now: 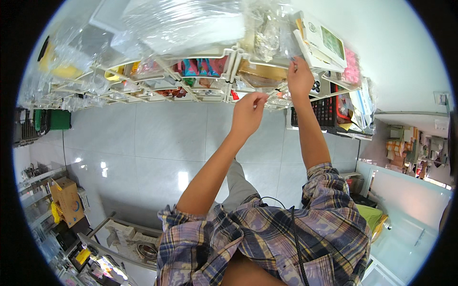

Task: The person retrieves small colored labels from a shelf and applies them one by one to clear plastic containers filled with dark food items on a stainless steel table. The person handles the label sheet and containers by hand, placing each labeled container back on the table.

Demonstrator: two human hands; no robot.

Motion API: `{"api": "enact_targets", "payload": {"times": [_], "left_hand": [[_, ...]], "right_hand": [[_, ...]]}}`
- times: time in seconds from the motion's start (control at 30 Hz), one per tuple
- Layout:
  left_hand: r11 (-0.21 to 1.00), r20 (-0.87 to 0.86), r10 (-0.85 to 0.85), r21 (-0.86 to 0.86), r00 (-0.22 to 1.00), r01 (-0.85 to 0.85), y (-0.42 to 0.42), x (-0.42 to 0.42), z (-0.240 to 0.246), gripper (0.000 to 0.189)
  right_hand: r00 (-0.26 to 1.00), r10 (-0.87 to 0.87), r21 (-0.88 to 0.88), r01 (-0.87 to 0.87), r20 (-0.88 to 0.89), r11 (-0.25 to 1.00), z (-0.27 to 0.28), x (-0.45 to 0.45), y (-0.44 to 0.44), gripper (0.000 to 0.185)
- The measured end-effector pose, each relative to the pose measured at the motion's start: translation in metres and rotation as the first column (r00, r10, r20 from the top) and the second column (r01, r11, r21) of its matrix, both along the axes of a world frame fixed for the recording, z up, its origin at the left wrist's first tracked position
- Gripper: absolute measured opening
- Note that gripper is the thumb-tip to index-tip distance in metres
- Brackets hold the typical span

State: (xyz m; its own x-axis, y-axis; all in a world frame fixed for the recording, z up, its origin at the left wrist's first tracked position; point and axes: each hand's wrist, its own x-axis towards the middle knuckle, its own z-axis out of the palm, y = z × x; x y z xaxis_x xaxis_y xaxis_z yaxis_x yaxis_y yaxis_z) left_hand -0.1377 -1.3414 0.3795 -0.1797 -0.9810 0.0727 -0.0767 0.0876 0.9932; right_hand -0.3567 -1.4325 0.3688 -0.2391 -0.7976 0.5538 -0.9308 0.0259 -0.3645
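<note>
My right hand (300,79) reaches to the top tier of a cream plastic rack (234,57). Its thumb and fingers pinch the lower edge of a clear plastic bag (286,39) beside crinkled, clear-wrapped goods (266,37). Lower and to the left, my left hand (247,113) hovers before the rack's front with its fingers curled. No object shows in it, but the inside of its curl is hidden. Behind the hands, a flat gold-brown packet (263,73) lies in a compartment. A white box with a green panel (327,43) leans right of my right hand.
Large plastic-wrapped packs (182,26) cover the rack's top left. Blue and pink packets (204,67) fill one compartment. A black basket (323,111) stands at the right below pink packs (351,68). Grey floor tiles (168,132) lie beneath; a cardboard box (67,202) sits lower left.
</note>
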Motion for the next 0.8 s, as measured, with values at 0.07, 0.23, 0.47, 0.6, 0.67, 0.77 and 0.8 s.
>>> {"api": "enact_targets", "payload": {"times": [0.07, 0.23, 0.47, 0.6, 0.67, 0.77, 0.8], "left_hand": [[1.000, 0.036, -0.004, -0.030, 0.999, 0.005, -0.030, -0.037, 0.007, 0.020], [0.995, 0.119, 0.079, -0.077, 0.990, -0.070, -0.094, -0.103, -0.006, 0.023], [0.978, 0.337, 0.209, -0.100, 0.918, -0.185, -0.132, -0.133, -0.020, 0.036], [0.946, 0.367, 0.312, -0.201, 0.876, -0.253, -0.137, -0.142, -0.017, 0.037], [0.951, 0.340, 0.303, -0.173, 0.890, -0.257, -0.137, -0.143, -0.014, 0.039], [0.960, 0.354, 0.265, -0.188, 0.897, -0.210, -0.137, -0.141, -0.012, 0.040], [0.964, 0.374, 0.253, -0.179, 0.892, -0.198, -0.137, -0.141, -0.012, 0.040]], "right_hand": [[0.990, 0.009, 0.060, -0.001, -0.140, 0.998, -0.001, -0.008, 0.000, 0.031], [0.983, 0.032, 0.021, -0.028, -0.179, 0.999, -0.009, -0.023, -0.008, 0.036], [0.999, -0.025, -0.039, 0.024, -0.029, 0.999, -0.024, -0.022, -0.024, 0.025], [0.998, 0.027, 0.075, -0.031, 0.063, 0.997, -0.019, -0.017, -0.032, 0.025], [0.990, 0.051, 0.001, -0.051, 0.128, 0.999, -0.018, -0.016, -0.033, 0.022], [0.977, 0.060, -0.043, -0.052, 0.204, 0.998, -0.019, -0.015, -0.033, 0.020], [0.974, 0.042, -0.021, -0.038, 0.222, 0.999, -0.020, -0.015, -0.033, 0.020]]}}
